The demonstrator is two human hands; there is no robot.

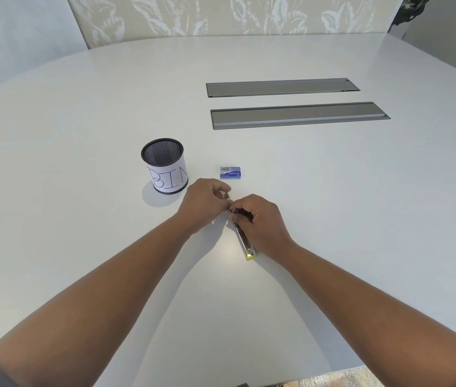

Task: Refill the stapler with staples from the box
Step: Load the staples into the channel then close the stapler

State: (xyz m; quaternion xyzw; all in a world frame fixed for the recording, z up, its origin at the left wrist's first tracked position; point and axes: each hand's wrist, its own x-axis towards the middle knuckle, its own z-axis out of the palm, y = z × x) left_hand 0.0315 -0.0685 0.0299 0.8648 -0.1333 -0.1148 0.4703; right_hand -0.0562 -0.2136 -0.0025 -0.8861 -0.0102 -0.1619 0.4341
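Now, starting at the left of the white counter (81, 135), a black mesh pen pot (164, 169) stands upright with a paper wrap hand-lettered "BIN". My read is that it is parked there for scrap, though nothing shows inside it.

Moving along, the left hand (204, 203) has its fingers curled over the far end of the stapler (245, 241), pinching something small and shiny right at the tip. It could be a strip of staples or part of the mechanism; it is too small to tell. That grip looks meant to steady the far end while the other hand works.

Just beyond the hands lies the small blue staple box (230, 173), flat on the counter and apparently closed, near enough to reach without shifting.

The stapler itself lies on the counter, running from the fingertips back toward the person, its metal rail showing and a yellow end nearest the body. It seems opened out flat, which would leave the staple channel exposed for loading.

On to the right hand (260, 222): it is closed around the stapler's middle, fingertips meeting the left hand's, probably pinning the body down.

Further right and back, two long grey cable hatches (299, 114) sit flush in the counter.
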